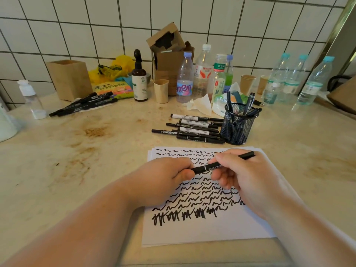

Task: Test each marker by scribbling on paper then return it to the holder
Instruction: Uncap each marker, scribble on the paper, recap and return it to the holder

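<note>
Beige stained countertop; white tiled wall behind.

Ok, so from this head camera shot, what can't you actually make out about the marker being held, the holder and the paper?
Head view only:
- Marker: its left end sits inside the left hand, so cap on or off is hidden; the right hand covers part of the barrel.
- Barrel print: too small to read.
- Mesh holder: dark mesh obscures the exact marker count.
- Paper: both hands and forearms cover some scribbles.
</note>
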